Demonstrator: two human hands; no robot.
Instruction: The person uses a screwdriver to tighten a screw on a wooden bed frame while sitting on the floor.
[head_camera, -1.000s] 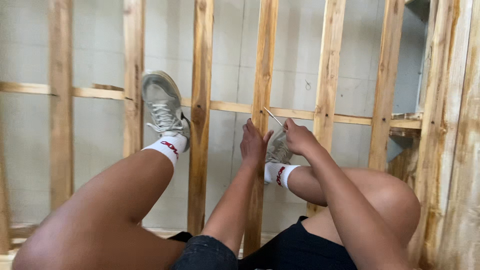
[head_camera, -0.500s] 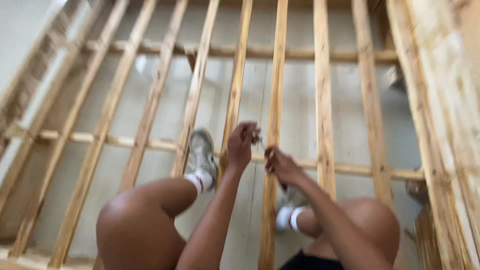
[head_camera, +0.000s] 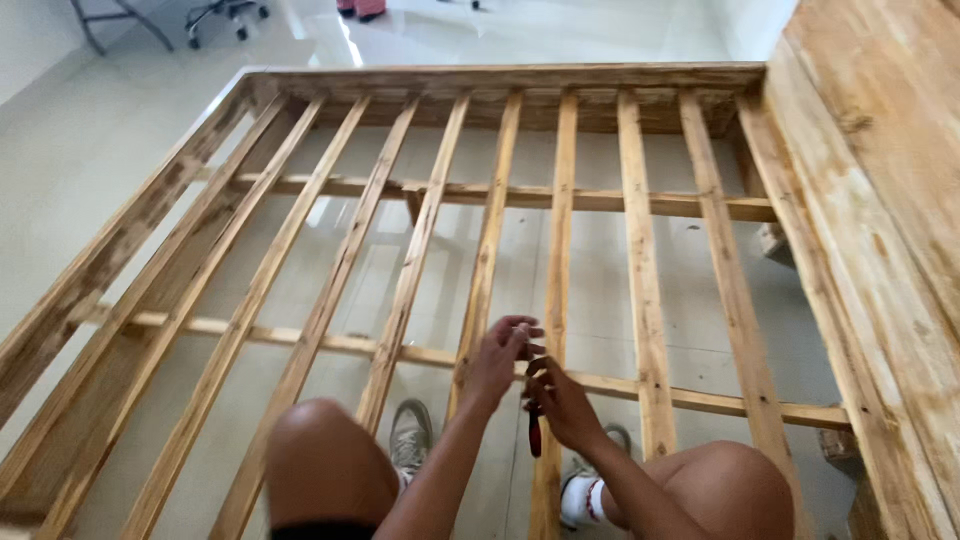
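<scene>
Right hand (head_camera: 563, 400) clenched on red-handled tool (head_camera: 535, 432), left hand (head_camera: 503, 350) pinching its tip; liable to slip, jabbing fingers or dropping between slats (head_camera: 487, 260).

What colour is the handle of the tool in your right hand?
Black with red, as far as it shows: the tool handle hangs below the right hand. The head view shows it best.

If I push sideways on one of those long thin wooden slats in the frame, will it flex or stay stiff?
The slat would probably flex a little: it is long and thin. It likely will not shift far, since it crosses two crosspieces and meets the frame's far rail. Its rough, unfinished face suggests it is not slippery. The right hand holds a small dark tool.
</scene>
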